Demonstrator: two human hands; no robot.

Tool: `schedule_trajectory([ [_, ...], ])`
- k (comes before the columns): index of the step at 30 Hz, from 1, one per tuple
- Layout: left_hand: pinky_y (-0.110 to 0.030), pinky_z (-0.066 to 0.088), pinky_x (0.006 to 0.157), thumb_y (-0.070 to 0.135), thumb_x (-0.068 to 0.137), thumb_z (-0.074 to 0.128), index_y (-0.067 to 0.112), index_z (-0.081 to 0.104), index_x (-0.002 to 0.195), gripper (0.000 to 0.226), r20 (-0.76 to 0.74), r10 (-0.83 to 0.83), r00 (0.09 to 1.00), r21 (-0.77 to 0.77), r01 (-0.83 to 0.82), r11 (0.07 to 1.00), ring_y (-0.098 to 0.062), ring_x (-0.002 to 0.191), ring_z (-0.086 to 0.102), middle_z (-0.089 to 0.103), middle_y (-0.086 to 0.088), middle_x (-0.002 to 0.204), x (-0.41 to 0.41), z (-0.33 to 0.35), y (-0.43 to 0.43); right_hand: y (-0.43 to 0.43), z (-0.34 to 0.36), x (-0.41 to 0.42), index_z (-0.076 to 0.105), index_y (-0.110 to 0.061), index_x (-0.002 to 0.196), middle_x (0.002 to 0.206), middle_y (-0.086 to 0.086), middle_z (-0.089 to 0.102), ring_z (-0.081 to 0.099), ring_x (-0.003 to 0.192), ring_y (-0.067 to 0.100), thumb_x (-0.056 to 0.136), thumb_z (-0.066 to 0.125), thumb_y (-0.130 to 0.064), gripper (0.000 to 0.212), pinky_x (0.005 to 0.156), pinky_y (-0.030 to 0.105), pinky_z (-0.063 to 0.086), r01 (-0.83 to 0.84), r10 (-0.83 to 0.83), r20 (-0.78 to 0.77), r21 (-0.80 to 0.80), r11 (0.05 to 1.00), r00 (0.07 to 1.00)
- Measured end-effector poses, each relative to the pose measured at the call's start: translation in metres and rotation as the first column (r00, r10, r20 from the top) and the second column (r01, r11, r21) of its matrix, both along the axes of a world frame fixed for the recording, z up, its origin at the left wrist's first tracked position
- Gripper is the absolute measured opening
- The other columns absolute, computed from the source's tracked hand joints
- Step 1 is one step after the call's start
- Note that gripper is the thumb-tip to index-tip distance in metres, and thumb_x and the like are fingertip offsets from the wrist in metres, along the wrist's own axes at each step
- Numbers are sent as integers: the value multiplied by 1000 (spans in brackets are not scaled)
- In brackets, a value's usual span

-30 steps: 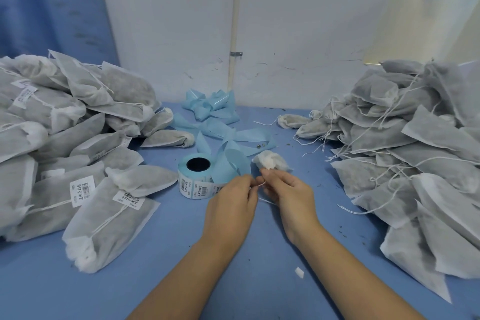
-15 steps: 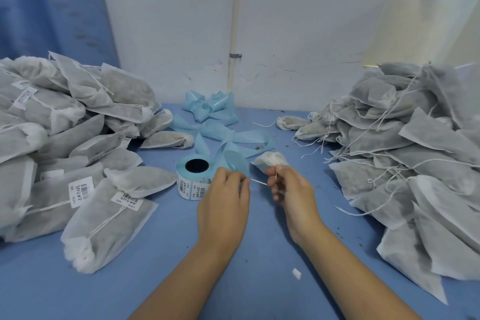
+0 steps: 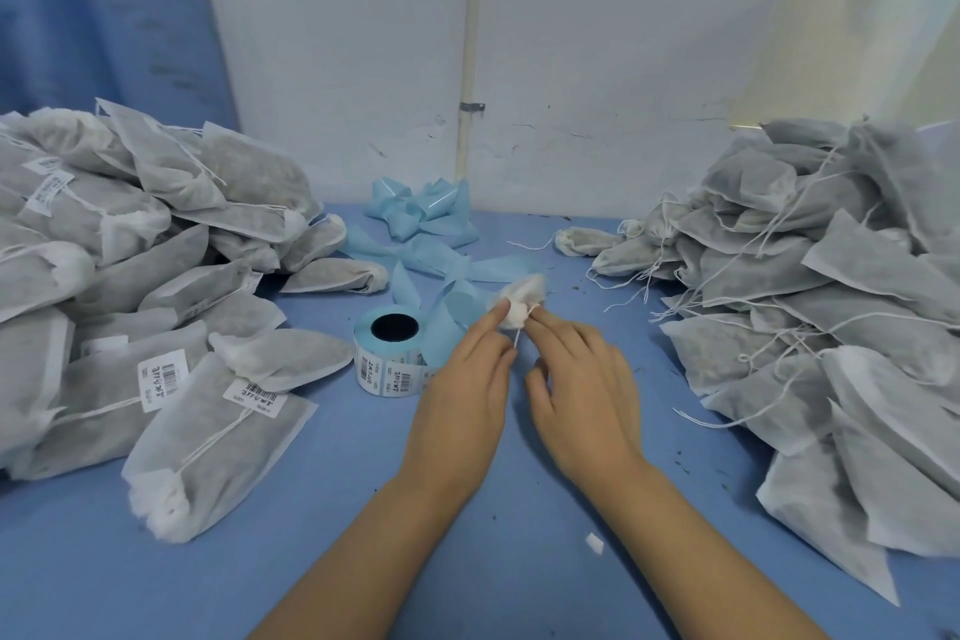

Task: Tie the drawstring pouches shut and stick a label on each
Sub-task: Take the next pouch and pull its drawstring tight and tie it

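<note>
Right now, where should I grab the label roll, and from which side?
Probably from above. The label roll stands on end with its core hole facing up, so pinch its near wall between the core and the printed outer face. A pouch lies close on its left and the blue liner tail trails off its right, which crowds both sides.

A blue table [image 3: 363, 509], flecked with dark crumbs [image 3: 685, 470] and bearing a small white scrap [image 3: 594, 543] and a crumpled pale blue strip [image 3: 415, 218], meets a scuffed white wall [image 3: 597, 68] with an upright thin pipe [image 3: 471, 16], and a blue curtain [image 3: 104, 16] hangs at far left.
</note>
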State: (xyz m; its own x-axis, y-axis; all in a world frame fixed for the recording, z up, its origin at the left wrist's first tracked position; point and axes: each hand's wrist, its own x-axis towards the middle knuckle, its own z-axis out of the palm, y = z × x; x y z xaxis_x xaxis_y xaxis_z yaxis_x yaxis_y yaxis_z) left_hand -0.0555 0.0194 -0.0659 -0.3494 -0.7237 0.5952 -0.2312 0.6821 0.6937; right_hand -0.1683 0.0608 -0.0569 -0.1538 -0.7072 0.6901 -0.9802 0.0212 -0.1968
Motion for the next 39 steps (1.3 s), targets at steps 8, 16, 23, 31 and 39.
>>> schedule_trajectory([
  [8, 1, 28, 93, 3, 100, 40, 8, 54, 124, 28, -134, -130, 982, 164, 151, 975, 24, 112, 40, 45, 24, 129, -5, 2, 4, 0, -4, 1, 68, -13, 113, 125, -2, 64, 62, 104, 23, 73, 50, -9, 44, 88, 32, 40, -9, 10, 69, -19, 1000, 998],
  [16, -23, 43, 77, 18, 102, 39, 11, 54, 97, 17, -17, -129, 991, 175, 130, 976, -13, 86, 55, 60, -2, 92, -4, -2, 4, -1, -5, 1, 72, -22, 109, 109, -11, 70, 52, 93, 8, 88, 46, -31, 35, 82, 23, 34, -54, 114, 271, -217, 975, 956],
  [23, -18, 37, 64, 26, 102, 38, 23, 43, 83, 19, 69, -140, 988, 152, 128, 980, -3, 73, 48, 51, 10, 73, -4, -6, 2, -5, -8, -1, 72, -37, 95, 88, -26, 69, 58, 91, -1, 86, 68, -13, 26, 76, 11, 42, -62, 255, 723, -282, 957, 642],
  [31, -44, 51, 71, 39, 101, 32, 35, 41, 86, 17, -71, 4, 997, 233, 13, 972, -14, 72, 59, 63, 7, 76, -4, -8, -1, -5, -2, 0, 78, -30, 68, 80, -8, 75, 69, 81, 1, 79, 75, -13, 20, 70, 8, 47, -187, 329, 898, -284, 940, 293],
  [39, -26, 44, 61, 35, 100, 34, 35, 43, 89, 14, -27, 95, 995, 163, -90, 983, -7, 60, 56, 56, 5, 63, -3, -8, 0, -1, -3, 4, 71, -39, 68, 79, -21, 69, 52, 93, 2, 77, 74, -25, 18, 77, 11, 38, -181, 212, 644, -116, 977, 735],
])
